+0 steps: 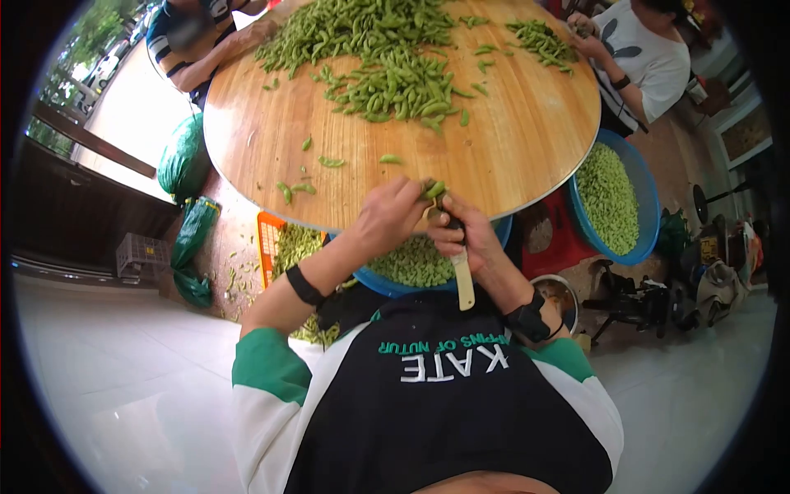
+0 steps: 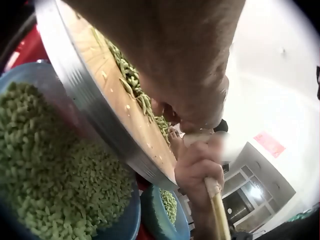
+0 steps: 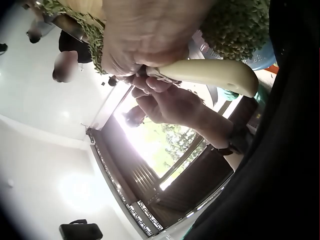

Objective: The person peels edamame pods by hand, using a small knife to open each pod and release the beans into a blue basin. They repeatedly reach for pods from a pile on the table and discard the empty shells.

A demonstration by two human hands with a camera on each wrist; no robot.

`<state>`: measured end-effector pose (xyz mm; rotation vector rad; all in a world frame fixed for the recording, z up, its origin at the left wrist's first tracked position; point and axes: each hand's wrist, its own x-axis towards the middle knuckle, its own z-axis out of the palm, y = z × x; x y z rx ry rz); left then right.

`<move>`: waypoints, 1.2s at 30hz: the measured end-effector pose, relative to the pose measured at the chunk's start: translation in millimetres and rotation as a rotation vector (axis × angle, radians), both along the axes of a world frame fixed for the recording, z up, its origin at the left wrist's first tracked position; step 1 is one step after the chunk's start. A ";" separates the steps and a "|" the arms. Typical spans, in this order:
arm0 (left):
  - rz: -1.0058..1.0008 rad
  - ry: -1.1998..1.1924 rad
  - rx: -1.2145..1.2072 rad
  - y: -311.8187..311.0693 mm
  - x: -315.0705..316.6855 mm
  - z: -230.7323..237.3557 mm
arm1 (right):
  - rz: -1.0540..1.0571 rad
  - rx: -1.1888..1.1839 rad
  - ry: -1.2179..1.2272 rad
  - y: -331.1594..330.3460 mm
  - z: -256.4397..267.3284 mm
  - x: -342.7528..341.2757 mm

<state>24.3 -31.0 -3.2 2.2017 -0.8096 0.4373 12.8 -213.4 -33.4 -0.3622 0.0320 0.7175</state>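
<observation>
Over the near edge of the round wooden table [image 1: 271, 156], both hands meet at a green pod [image 1: 435, 190]. My left hand [image 1: 390, 216] pinches the pod with its fingertips. My right hand [image 1: 472, 237] curls round a cream-handled tool [image 1: 465, 284], its handle pointing down toward the shirt; the working end is hidden by the fingers. In the left wrist view, the right hand [image 2: 199, 167] grips the same handle [image 2: 218, 212] beside the left hand [image 2: 182, 75]. The right wrist view shows the handle [image 3: 215, 75] under the right hand [image 3: 150, 37], fingertips close to the left hand [image 3: 172, 105].
A large heap of pods [image 1: 370, 49] covers the table's far side, with loose pods nearer. Below the near edge stand a blue basin of shelled beans [image 1: 415, 262] and an orange crate [image 1: 268, 239]; another blue basin [image 1: 648, 198] stands right. Two people sit across the table.
</observation>
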 end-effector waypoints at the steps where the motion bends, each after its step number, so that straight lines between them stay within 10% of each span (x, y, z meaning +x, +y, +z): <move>1: 0.029 -0.041 0.013 -1.5 -1.8 1.1 | 0.001 0.005 0.001 0.6 -0.8 -1.0; 3: 0.048 -0.122 0.018 -2.5 -0.5 3.0 | -0.009 -0.040 -0.042 0.3 -4.3 -0.3; 5: -0.003 0.612 -0.384 -0.9 1.9 3.2 | -0.038 -0.127 -0.115 -0.6 4.4 -0.9; 8: 0.048 0.978 -0.541 -4.4 4.1 7.5 | -0.123 -0.394 -0.222 -1.3 11.3 -1.5; 13: 0.104 0.465 -0.178 -14.0 -6.4 -14.6 | -0.631 -1.097 -0.906 10.7 1.0 1.2; 17: 0.093 0.441 -0.171 -14.4 -11.3 -6.8 | -0.431 -1.091 -0.794 -0.2 7.4 -0.2; 22: 0.143 0.585 -0.119 -15.2 -17.6 7.7 | -0.657 -1.318 -1.366 -1.5 4.6 5.1; 36: 0.377 0.124 0.338 46.4 -15.0 16.1 | -0.374 -1.230 -1.143 -0.5 6.6 -3.5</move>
